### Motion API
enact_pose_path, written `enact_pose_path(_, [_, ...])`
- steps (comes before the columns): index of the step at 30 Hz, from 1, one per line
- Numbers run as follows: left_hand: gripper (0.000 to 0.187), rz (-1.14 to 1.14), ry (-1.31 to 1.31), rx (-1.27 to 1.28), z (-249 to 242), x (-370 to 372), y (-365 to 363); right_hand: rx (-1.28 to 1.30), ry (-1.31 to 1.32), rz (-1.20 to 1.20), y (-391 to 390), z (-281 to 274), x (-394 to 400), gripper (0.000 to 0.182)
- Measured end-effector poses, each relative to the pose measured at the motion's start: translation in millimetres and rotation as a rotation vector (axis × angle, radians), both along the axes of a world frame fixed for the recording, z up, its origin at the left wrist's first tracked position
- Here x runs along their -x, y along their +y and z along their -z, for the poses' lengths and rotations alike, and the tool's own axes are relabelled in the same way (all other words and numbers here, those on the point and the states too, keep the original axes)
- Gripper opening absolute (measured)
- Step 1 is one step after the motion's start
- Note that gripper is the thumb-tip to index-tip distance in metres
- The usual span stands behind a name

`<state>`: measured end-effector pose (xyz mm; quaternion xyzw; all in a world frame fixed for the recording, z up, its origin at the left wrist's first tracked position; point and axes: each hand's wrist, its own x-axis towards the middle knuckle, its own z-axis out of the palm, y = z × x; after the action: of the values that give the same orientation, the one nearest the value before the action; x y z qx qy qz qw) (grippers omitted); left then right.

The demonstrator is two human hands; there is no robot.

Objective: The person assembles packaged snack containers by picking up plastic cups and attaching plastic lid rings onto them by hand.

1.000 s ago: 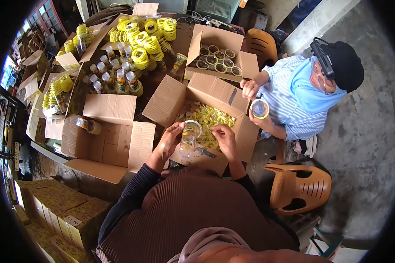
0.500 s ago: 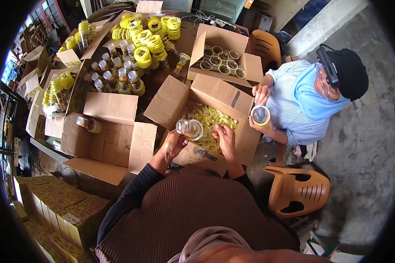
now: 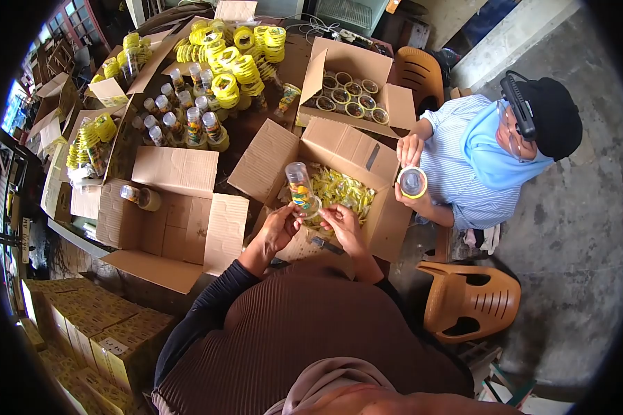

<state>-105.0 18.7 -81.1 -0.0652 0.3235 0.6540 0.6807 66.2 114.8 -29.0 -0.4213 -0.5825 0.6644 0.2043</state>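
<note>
A clear plastic jar (image 3: 300,185) with a colourful printed label is held up before me, tilted, its narrower end pointing away and its wide rim toward me. My left hand (image 3: 280,229) grips it low on the left side. At the right of the rim, my right hand (image 3: 344,225) has its fingers pinched on the edge. Behind and below the jar is an open cardboard box (image 3: 349,142) full of small yellow packets (image 3: 346,190).
Left stands another open box (image 3: 176,221) with a jar lying inside. Labelled jars (image 3: 194,128) and stacked yellow rings (image 3: 235,66) crowd the table behind. A box of round containers (image 3: 353,59) sits at the back. A co-worker (image 3: 457,152) at right holds a jar.
The jar has turned from nearly end-on to showing its labelled side. My right hand has moved left and toward me, from over the packets to the jar's rim.
</note>
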Motion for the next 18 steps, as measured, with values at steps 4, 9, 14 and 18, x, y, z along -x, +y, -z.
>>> enact_pose_path(4, [0.024,0.005,0.075,-0.067,-8.5,-4.7,-2.5,0.015,0.056,0.022,3.9,16.1,-3.2,0.021])
enact_pose_path(9, [0.022,0.006,0.116,-0.087,-10.7,-7.3,-3.3,-0.004,0.056,0.049,0.1,17.0,-6.6,0.015])
enact_pose_path(14, [0.021,0.048,0.213,-0.073,-8.1,-10.7,-4.3,-0.239,-0.004,-0.025,-2.0,22.6,-13.7,0.011])
enact_pose_path(18, [0.021,0.074,0.252,-0.052,-10.1,-15.2,-0.7,-0.269,-0.001,-0.006,-2.3,28.7,-18.9,0.012])
